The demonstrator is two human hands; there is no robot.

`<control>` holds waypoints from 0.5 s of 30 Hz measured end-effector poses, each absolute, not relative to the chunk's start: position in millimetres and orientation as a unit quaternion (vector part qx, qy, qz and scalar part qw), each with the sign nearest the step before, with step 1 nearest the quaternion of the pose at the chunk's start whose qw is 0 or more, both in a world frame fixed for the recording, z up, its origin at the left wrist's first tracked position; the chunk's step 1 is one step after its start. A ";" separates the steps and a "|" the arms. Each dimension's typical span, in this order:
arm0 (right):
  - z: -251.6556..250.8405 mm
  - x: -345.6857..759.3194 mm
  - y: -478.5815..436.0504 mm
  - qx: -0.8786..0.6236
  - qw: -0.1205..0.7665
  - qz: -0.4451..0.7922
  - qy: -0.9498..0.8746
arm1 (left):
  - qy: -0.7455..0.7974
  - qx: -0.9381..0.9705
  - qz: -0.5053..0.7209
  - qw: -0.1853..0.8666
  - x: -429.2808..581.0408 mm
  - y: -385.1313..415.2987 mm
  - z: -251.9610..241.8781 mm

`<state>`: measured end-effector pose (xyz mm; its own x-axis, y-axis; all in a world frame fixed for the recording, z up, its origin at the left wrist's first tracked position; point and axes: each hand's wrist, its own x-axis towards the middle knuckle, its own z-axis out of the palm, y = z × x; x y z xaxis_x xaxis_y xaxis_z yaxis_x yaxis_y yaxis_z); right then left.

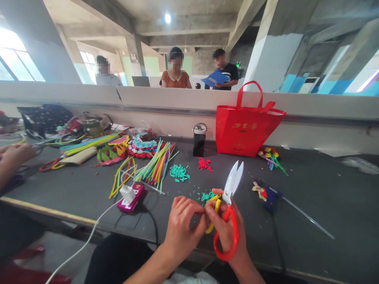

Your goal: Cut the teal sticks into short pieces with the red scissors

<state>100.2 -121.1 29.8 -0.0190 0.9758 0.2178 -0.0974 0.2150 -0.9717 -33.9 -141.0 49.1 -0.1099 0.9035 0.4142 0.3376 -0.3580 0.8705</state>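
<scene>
My right hand (229, 227) is closed around red-handled scissors (233, 183), their silver blades pointing up and slightly parted. A bent yellow strip (217, 206), perhaps pipe cleaner, shows at the thumb and fingers of that same hand. Against those fingertips, my left hand (185, 219) is closed in a pinch; what lies between its fingers is hidden. Just beyond both hands is a small pile of green cut pieces (207, 196). Farther back lie a larger green pile (179, 172) and a heap of red cut pieces (205, 164).
A glue gun (268, 195) with a long clear stick lies right. Behind stand a red bag (245, 130) and dark bottle (199, 142). Coloured pipe cleaners (155, 165) and a purple power strip (133, 199) with cables lie left. Another person's hand (16, 156) is far left.
</scene>
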 end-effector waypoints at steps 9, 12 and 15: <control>30.0 109.7 -129.4 -0.409 0.529 0.438 -0.601 | 0.464 0.415 0.498 0.603 -41.5 -148.2 53.7; 33.9 108.4 -132.9 -0.423 0.519 0.414 -0.616 | 0.459 0.406 0.496 0.615 -41.0 -149.8 51.9; 35.5 106.9 -135.1 -0.439 0.513 0.393 -0.625 | 0.456 0.409 0.485 0.624 -41.2 -150.9 51.6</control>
